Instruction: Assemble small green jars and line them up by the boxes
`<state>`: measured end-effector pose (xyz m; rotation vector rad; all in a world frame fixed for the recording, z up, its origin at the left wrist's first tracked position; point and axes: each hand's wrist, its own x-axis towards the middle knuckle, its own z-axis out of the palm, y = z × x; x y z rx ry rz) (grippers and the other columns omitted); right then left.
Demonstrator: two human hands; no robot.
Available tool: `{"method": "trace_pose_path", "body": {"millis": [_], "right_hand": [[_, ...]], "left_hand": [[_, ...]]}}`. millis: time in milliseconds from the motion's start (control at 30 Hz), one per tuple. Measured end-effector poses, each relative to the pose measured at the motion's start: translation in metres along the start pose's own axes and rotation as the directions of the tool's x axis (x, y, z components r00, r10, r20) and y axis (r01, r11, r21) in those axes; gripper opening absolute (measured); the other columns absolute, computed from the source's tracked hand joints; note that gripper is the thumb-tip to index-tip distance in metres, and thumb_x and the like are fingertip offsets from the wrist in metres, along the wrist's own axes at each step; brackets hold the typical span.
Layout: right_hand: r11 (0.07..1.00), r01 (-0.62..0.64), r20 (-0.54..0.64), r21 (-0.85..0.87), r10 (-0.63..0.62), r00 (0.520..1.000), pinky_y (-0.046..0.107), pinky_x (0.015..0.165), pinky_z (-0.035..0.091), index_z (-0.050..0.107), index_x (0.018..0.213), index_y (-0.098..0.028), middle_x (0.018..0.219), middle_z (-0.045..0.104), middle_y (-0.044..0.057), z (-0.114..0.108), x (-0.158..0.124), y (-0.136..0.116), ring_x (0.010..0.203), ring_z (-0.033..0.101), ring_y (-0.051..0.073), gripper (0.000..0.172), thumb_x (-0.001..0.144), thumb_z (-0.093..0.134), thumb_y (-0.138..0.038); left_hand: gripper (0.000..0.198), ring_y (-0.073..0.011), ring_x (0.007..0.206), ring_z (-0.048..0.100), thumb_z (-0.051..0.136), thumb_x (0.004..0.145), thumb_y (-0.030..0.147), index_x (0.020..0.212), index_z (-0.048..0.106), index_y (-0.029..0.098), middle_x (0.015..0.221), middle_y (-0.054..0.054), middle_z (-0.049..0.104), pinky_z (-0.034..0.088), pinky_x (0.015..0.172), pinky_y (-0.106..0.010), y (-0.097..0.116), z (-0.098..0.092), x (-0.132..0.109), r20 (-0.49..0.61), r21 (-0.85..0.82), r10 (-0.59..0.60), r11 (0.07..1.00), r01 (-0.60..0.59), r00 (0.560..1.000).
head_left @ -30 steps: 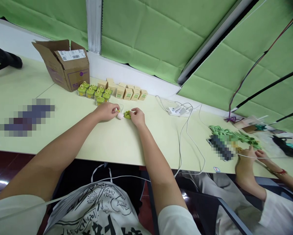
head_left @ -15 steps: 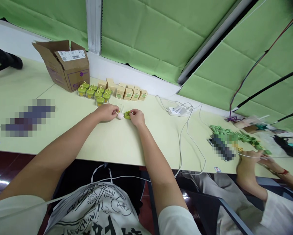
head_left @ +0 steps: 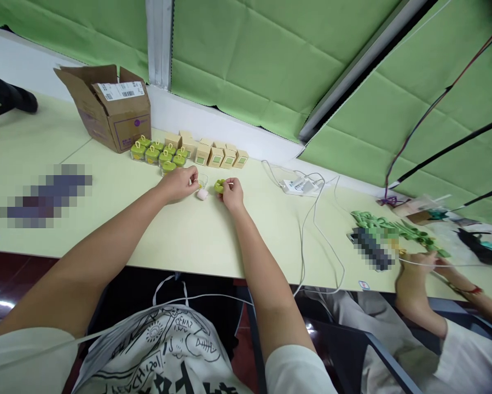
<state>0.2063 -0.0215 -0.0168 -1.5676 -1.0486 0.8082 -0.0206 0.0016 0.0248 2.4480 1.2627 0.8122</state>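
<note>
My right hand [head_left: 232, 195] pinches a small green lid [head_left: 219, 186] just above the tabletop. To its left, my left hand [head_left: 182, 184] has its fingertips closed on the edge of a small clear container [head_left: 203, 179]; a bit of yellow shows at the container, too small to make out. A small pale pink, rounded piece [head_left: 202, 194] rests on the table in front of the container, between my hands. Behind my left hand stand several clear jars with green lids and loop handles [head_left: 152, 154], grouped together.
Small tan boxes [head_left: 215, 157] line the wall, beside an open cardboard carton [head_left: 118, 117]. A power strip [head_left: 301, 185] with white cables lies to the right. Farther right, a co-worker's hands [head_left: 420, 261] are near green pieces [head_left: 377, 224] and a blurred dark object [head_left: 371, 249].
My right hand has moved slightly right and up with the green lid, away from the pink piece. My left hand has shifted slightly left and up, staying at the clear container.
</note>
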Motion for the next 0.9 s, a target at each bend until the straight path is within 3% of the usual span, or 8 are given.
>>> {"method": "trace_pose_path", "body": {"millis": [100,233,467,700,900], "right_hand": [[0.996,-0.017,0.023,0.089,0.015,1.0,0.023,0.054,0.053,0.052,0.098,-0.025,0.087,0.064,-0.004,0.004,0.0,-0.002,0.053,0.061,0.009,0.009,0.095,0.06,-0.027],[0.997,0.032,0.003,0.067,-0.033,0.999,0.021,0.055,0.054,0.058,0.094,-0.021,0.089,0.063,-0.003,0.005,0.0,-0.003,0.056,0.06,0.008,0.005,0.092,0.062,-0.023],[0.997,0.06,0.007,0.041,-0.06,0.998,0.023,0.056,0.055,0.063,0.094,-0.02,0.091,0.064,-0.001,0.004,-0.003,-0.004,0.062,0.061,0.01,0.006,0.088,0.062,-0.022],[0.996,0.088,0.042,0.023,-0.089,0.995,0.023,0.057,0.055,0.066,0.092,-0.019,0.089,0.066,0.0,0.005,-0.008,-0.007,0.067,0.06,0.011,0.009,0.085,0.064,-0.025],[0.993,0.102,0.061,0.057,-0.105,0.993,0.03,0.079,0.062,0.07,0.096,-0.019,0.089,0.071,0.001,0.005,-0.003,-0.002,0.076,0.063,0.013,0.019,0.078,0.068,-0.019]], "left_hand": [[0.01,-0.0221,0.079,0.065,0.064,0.083,0.029,0.092,0.063,0.022,0.09,-0.005,0.075,0.037,0.065,-0.031,0.002,0.003,-0.001,-0.035,-0.062,-0.005,0.998,0.003,0.999],[0.012,-0.0209,0.08,0.066,0.061,0.087,0.027,0.098,0.062,0.022,0.102,-0.006,0.078,0.039,0.067,-0.031,0.006,0.006,-0.002,-0.067,-0.127,-0.001,0.992,-0.008,0.998],[0.011,-0.0184,0.071,0.057,0.055,0.091,0.026,0.099,0.062,0.021,0.085,-0.003,0.069,0.037,0.066,-0.031,0.007,0.004,-0.003,-0.059,-0.15,0.071,0.985,-0.079,0.996],[0.031,-0.0226,0.09,0.062,0.046,0.102,0.037,0.104,0.07,0.018,0.101,-0.009,0.07,0.043,0.077,-0.033,0.007,0.009,-0.001,-0.062,-0.126,0.205,0.969,-0.211,0.977],[0.031,-0.0216,0.09,0.063,0.047,0.103,0.037,0.107,0.072,0.019,0.103,-0.008,0.07,0.043,0.076,-0.033,0.01,0.013,-0.004,-0.034,-0.132,0.237,0.962,-0.24,0.971]]}}
